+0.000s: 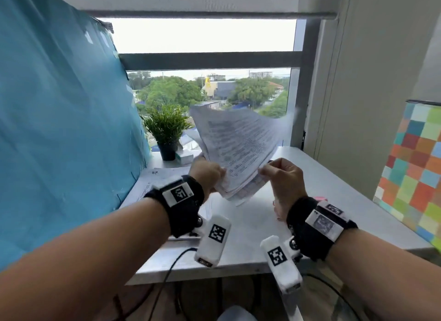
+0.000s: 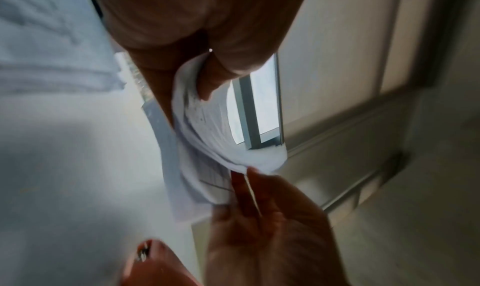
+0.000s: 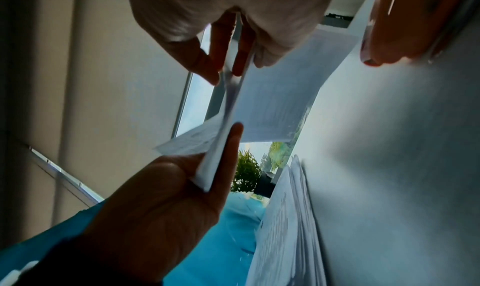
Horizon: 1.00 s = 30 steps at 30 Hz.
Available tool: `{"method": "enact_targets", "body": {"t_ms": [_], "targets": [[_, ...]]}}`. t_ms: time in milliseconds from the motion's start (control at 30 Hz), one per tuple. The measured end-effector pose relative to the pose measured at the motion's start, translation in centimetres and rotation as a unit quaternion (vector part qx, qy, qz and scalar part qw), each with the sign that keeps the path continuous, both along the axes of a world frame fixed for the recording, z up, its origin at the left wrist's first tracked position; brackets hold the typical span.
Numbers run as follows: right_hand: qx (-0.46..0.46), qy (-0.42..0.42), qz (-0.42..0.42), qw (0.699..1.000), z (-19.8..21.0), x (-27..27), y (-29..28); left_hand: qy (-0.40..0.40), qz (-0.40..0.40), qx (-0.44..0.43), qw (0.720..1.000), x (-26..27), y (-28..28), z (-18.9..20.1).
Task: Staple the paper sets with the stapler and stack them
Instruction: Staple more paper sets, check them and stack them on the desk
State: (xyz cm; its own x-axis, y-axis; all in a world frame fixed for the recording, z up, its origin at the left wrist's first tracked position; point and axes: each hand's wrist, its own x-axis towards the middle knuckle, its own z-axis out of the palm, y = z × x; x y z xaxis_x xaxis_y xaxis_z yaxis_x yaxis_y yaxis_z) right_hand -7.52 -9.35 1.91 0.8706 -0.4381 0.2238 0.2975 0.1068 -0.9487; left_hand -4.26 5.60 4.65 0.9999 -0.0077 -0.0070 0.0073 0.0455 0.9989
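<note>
Two hands hold one set of printed white paper sheets (image 1: 235, 144) upright above the pale grey desk (image 1: 329, 191), its lower edge near the desk's centre and its top fanning toward 12 o'clock against the wide window (image 1: 202, 58). At 9 o'clock hangs a large teal cloth backdrop (image 1: 59, 117); at 3 o'clock stands a panel of multicoloured paper squares (image 1: 415, 167), with beige wall behind it.

On the desk at 10 o'clock lies a flat stack of printed sheets (image 1: 155, 179), beside the backdrop. Whether those are stapled I cannot tell. Beyond them, at 11 o'clock on the sill, sits a small green plant in a black pot (image 1: 167, 129).

The left hand (image 1: 207, 175) grips the set's lower left corner, thumb in front and fingers behind. The right hand (image 1: 284, 177) pinches the lower right edge between thumb and fingertips; the right wrist view shows the sheets loose and slightly splayed at that edge. A pink object (image 1: 319, 198) peeks out behind the right wrist, and may be the stapler, though too little shows to say.

As I judge it, this set is being squared up and is not yet stapled. Stapling it, laying it on the stack, and any further sets remain to do.
</note>
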Motion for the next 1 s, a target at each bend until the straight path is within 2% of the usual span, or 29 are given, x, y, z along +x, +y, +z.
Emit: {"method": "enact_targets", "body": {"t_ms": [100, 167, 200, 233, 300, 367, 467, 600, 733, 900, 1000], "targets": [[-0.060, -0.009, -0.043, 0.997, 0.5, 0.4, -1.7, -0.102, 0.039, 0.126, 0.986, 1.0, 1.3, 1.5], [-0.206, 0.007, -0.063, 0.976, 0.5, 0.9, -3.0, -0.160, 0.064, 0.208, 0.963, 1.7, 2.4, 2.5], [-0.305, 0.037, -0.062, 0.950, 0.4, 1.0, -3.6, -0.180, 0.072, 0.261, 0.946, 1.9, 2.9, 3.2], [-0.415, 0.080, -0.056, 0.904, 0.2, 1.1, -4.2, -0.198, 0.075, 0.304, 0.929, 2.2, 3.4, 3.8], [-0.592, 0.171, -0.022, 0.787, -0.3, 0.9, -5.2, -0.221, 0.072, 0.335, 0.913, 2.9, 4.3, 4.7], [-0.659, 0.260, 0.030, 0.706, -0.6, 0.7, -6.0, -0.221, 0.061, 0.334, 0.914, 3.3, 4.7, 5.0], [-0.682, 0.347, 0.076, 0.640, -1.0, 0.6, -6.5, -0.154, 0.029, 0.266, 0.951, 3.4, 4.6, 4.4], [-0.730, 0.333, 0.072, 0.593, -1.2, 0.6, -6.9, -0.035, 0.005, 0.225, 0.974, 3.7, 3.7, 3.1], [-0.735, 0.327, 0.102, 0.585, -0.7, -0.1, -7.4, -0.020, -0.005, 0.029, 0.999, 3.5, 1.7, 4.3], [-0.745, 0.319, 0.144, 0.568, -0.3, -1.1, -6.8, -0.054, -0.095, -0.119, 0.987, 2.6, -2.0, 8.2], [-0.744, 0.317, 0.162, 0.565, 0.0, -1.5, -6.6, -0.028, -0.129, -0.137, 0.982, 1.7, -3.8, 8.3]]}}
